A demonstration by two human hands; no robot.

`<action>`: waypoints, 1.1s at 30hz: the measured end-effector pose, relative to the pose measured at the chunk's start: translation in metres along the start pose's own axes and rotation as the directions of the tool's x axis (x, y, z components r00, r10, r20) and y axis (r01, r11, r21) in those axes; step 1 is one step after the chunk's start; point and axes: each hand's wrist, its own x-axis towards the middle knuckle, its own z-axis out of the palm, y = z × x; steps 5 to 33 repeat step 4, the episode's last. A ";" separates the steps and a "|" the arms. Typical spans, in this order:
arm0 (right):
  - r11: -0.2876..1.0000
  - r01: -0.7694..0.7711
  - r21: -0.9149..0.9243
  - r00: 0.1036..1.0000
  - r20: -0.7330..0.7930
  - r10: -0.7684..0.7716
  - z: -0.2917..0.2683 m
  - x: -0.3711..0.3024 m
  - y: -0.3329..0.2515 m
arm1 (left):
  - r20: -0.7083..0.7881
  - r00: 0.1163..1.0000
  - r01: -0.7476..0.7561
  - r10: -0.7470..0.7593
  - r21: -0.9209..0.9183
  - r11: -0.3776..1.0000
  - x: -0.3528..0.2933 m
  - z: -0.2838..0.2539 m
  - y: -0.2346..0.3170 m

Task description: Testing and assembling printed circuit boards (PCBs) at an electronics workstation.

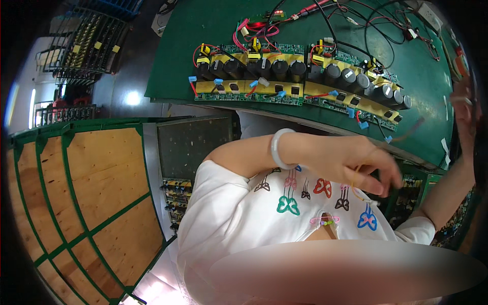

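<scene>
My left hand (363, 165), with a pale bangle (282, 148) on its wrist, reaches across in front of my white shirt. Its fingers are curled and partly blurred. A thin yellow wire (354, 184) loops from them, with a small pale end below. Just beyond the hand, two circuit boards (274, 87) lie end to end along the bench edge. They carry black capacitors (333, 72), yellow strips and blue-tipped leads (350, 112). At the right rim my right hand (463, 109) is raised near an orange-red object (461, 66); shadow hides its fingers.
Red and black test leads (310, 9) and a lit red display (277, 14) sit at the back of the green bench (195, 23). Wooden panels in green frames (107, 178) stand at left. Farther back is a rack (94, 46) of boards. More boards (177, 198) are stacked beneath.
</scene>
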 end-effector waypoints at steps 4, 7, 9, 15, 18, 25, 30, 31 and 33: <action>0.851 0.387 -0.354 0.845 0.507 -0.173 -0.040 0.014 0.036 | -0.102 0.995 -0.006 -0.012 -0.173 0.985 -0.048 0.000 0.000; 0.851 0.387 -0.354 0.845 0.507 -0.173 -0.040 0.014 0.036 | -0.102 0.995 -0.006 -0.012 -0.173 0.985 -0.048 0.000 0.000; 0.851 0.387 -0.354 0.845 0.507 -0.173 -0.040 0.014 0.036 | -0.102 0.995 -0.006 -0.012 -0.173 0.985 -0.048 0.000 0.000; 0.851 0.387 -0.354 0.845 0.507 -0.173 -0.040 0.014 0.036 | -0.102 0.995 -0.006 -0.012 -0.173 0.985 -0.048 0.000 0.000; 0.851 0.387 -0.354 0.845 0.507 -0.173 -0.040 0.014 0.036 | -0.102 0.995 -0.006 -0.012 -0.173 0.985 -0.048 0.000 0.000; 0.851 0.387 -0.354 0.845 0.507 -0.173 -0.040 0.014 0.036 | -0.102 0.995 -0.006 -0.012 -0.173 0.985 -0.048 0.000 0.000; 0.851 0.387 -0.354 0.845 0.507 -0.173 -0.040 0.014 0.036 | -0.102 0.995 -0.006 -0.012 -0.173 0.985 -0.048 0.000 0.000; 0.851 0.387 -0.354 0.845 0.507 -0.173 -0.040 0.014 0.036 | -0.102 0.995 -0.006 -0.012 -0.173 0.985 -0.048 0.000 0.000; 0.851 0.387 -0.354 0.845 0.507 -0.173 -0.040 0.014 0.036 | -0.102 0.995 -0.006 -0.012 -0.173 0.985 -0.048 0.000 0.000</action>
